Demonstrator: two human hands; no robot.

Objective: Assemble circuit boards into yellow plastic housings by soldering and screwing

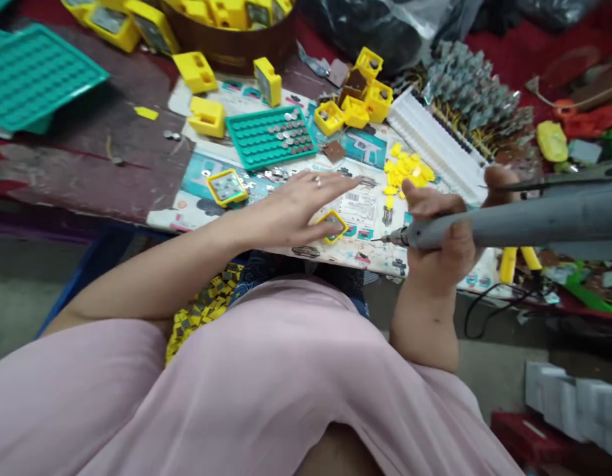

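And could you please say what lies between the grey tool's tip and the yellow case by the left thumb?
In the head view, only the printed sheet.

Dressed in a loose top (296,357) of plain pale pink, softly creased across the front. Cut with a roomy left sleeve (97,377) ending near the elbow and a loose, short right sleeve (457,393), leaving both forearms (151,277) bare. Open at the neckline (343,426), with a narrow edge in the same pink. Wearing below this a dark blue garment (256,270) with a paler pattern, mostly hidden under the top. Adorned on the left hand (293,205) with a slim, shiny ring (317,180), too small for finer detail. Gloveless at the right hand (447,261), as far as visible
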